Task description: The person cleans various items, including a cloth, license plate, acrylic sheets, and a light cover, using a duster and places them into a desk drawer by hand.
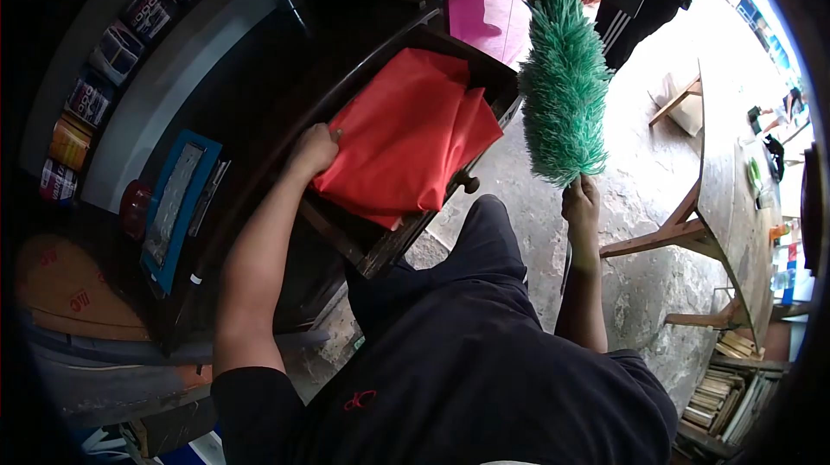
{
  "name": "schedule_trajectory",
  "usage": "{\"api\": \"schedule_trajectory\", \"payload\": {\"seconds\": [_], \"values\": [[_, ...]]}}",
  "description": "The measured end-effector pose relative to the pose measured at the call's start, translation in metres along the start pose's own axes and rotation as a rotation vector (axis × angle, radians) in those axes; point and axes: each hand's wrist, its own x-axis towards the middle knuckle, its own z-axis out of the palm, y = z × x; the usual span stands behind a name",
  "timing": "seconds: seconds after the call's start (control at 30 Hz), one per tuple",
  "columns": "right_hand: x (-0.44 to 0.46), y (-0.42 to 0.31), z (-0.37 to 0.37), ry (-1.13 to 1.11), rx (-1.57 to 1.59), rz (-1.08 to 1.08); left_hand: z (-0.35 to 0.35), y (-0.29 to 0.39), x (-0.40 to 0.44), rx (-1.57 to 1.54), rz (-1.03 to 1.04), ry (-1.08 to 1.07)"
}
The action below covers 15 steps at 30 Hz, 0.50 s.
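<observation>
In my right hand (581,202) is the handle of a green fluffy duster (564,76), held upright with its head above my fist. My left hand (315,150) is closed at the left edge of a folded red cloth (398,136). That sheet, smooth and slightly shiny, lies in a pulled-out dark wooden drawer (363,245) and covers most of its inside. A round knob (468,182) sticks out from the drawer front. Whatever lies beneath the red cloth is hidden.
Left of the drawer, a blue-framed panel (180,206) rests on the dark cabinet. Several cans (73,141) line a curved shelf. A wooden table (735,197) stands at right on the concrete floor (553,266), above stacked wood pieces (713,400). Another person's dark clothing shows at the top right.
</observation>
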Motion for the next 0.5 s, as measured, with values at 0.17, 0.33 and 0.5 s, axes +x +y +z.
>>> {"api": "schedule_trajectory", "payload": {"seconds": [0.17, 0.33, 0.5], "values": [[-0.004, -0.004, 0.005, -0.010, -0.034, -0.017, -0.011, 0.010, -0.005, -0.261, -0.189, 0.045], [-0.003, -0.001, 0.005, -0.010, -0.054, 0.001, 0.011, -0.002, 0.011, -0.397, -0.240, 0.350], [-0.002, 0.008, 0.002, -0.037, -0.002, -0.003, 0.018, -0.013, 0.040, -0.133, -0.070, 0.205]]}}
